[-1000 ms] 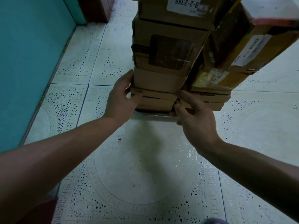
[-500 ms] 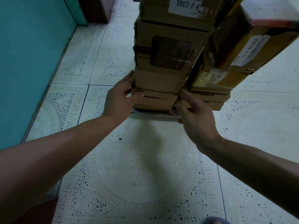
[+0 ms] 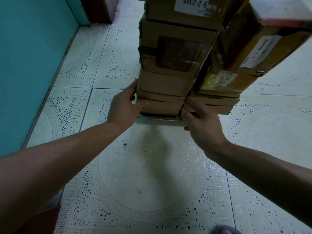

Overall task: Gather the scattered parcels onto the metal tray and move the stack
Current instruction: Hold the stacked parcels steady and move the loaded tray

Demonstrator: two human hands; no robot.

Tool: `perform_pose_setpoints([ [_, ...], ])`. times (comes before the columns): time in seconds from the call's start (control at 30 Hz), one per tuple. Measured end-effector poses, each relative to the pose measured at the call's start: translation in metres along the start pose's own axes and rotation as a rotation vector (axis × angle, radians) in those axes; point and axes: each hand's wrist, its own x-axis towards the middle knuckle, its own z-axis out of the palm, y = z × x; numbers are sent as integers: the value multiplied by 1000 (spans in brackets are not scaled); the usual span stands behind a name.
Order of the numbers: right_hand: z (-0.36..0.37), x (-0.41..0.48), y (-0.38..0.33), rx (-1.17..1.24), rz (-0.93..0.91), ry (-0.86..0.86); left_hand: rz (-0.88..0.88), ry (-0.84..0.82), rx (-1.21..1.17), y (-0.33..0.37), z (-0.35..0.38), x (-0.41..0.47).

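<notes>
The stack of parcels (image 3: 170,53) stands on the metal tray (image 3: 158,117) in the upper centre of the frame. The left hand (image 3: 125,107) grasps the stack's lower left corner, with the thumb across a front face. The right hand (image 3: 200,125) grasps the tray rim with curled fingers, and its thumb rests against the lowest parcels. Below them is the tiled floor (image 3: 152,174). A teal wall (image 3: 33,65) fills the upper left.

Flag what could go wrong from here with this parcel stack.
1. The stack is tall, and its upper right parcels tilt outward, overhanging the flat parcels below; a jolt could tip them off.
2. The left hand grips only the flat parcels low down, and the right hand seems to hold the metal tray at its near rim, so nothing steadies the top.
</notes>
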Motion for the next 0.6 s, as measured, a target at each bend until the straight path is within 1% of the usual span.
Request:
perform_pose_setpoints([
  [0.3,0,0,1,-24,22,-11,-6,8,27,2,-1,-1],
  [0.43,-2,-1,0,-44,-3,-9,-20,4,-4,2,1,-2],
  [0.6,-2,-5,2,-48,3,55,-58,-2,-73,3,2,-8],
])
